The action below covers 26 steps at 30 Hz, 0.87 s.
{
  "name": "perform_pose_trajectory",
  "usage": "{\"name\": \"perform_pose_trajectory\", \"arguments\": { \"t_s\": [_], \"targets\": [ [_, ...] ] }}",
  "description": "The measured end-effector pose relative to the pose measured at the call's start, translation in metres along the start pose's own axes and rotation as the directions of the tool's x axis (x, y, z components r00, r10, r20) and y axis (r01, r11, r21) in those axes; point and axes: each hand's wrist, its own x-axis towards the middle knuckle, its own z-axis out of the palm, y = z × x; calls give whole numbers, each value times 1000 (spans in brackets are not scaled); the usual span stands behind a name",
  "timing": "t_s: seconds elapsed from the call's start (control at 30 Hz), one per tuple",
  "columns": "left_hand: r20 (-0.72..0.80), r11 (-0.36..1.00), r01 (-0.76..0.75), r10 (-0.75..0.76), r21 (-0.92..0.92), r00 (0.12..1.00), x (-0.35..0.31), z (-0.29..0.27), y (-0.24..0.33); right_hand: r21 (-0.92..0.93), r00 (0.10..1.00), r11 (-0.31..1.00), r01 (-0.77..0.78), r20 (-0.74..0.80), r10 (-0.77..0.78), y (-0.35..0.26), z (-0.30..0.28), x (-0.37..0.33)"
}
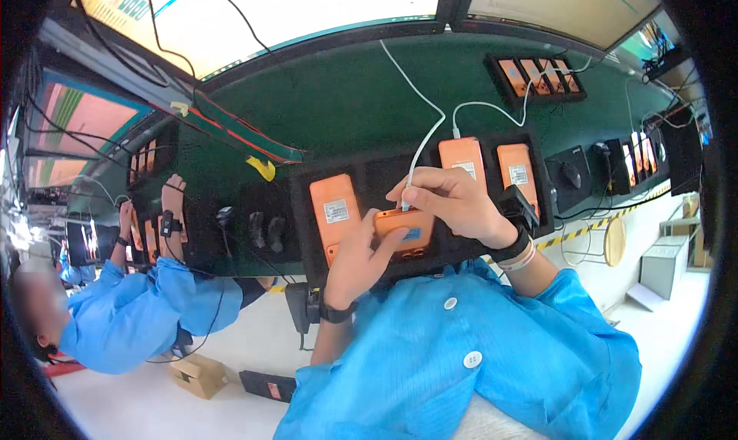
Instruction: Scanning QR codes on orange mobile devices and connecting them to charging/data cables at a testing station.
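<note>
My left hand (360, 260) is closed around an orange smartphone (416, 220), its thumb lying across the back near a blue label. My right hand (460, 201) pinches the plug of a white charging cable (425, 141) at the phone's edge; whether the plug is fully seated I cannot tell. Beneath both hands is a black tray (307, 249). In it lie another orange phone (332, 186) at the left, a phone (460, 149) with a white cable at its top, and a third phone (513, 159) at the right.
Monitors (307, 17) line the back of the green bench (338, 86). A black holder with several phones (538, 77) stands at the back right, near a black mouse (570, 175). To the left, a co-worker in a blue smock (146, 313) handles phones. A cardboard box (197, 375) sits on the floor.
</note>
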Motion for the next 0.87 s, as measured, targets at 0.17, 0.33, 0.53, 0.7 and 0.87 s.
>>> {"name": "perform_pose_trajectory", "arguments": {
  "t_s": [0.17, 0.33, 0.53, 0.7, 0.87],
  "targets": [
    [-78, 990, -136, 134, -23, 988, -3, 5, 0, -334, 983, 930, 154, -41, -178, -8, 4, -9],
    [-74, 989, -113, 106, -92, 992, -4, 7, -9, -349, 968, 912, 214, -49, -246, -5, 10, -9],
    [-538, 984, -168, 176, 63, 824, -11, 16, -31, -500, 966, 834, 235, 28, -256, 32, -3, 3],
    [-446, 932, -317, 212, -174, 870, -24, 30, -31, -247, 995, 968, 47, -77, -68, 69, -24, 42],
    [-9, 925, -304, 310, -229, 951, -15, 96, -12, -477, 827, 782, 401, -179, -533, 76, -38, 20]
  ]
}}
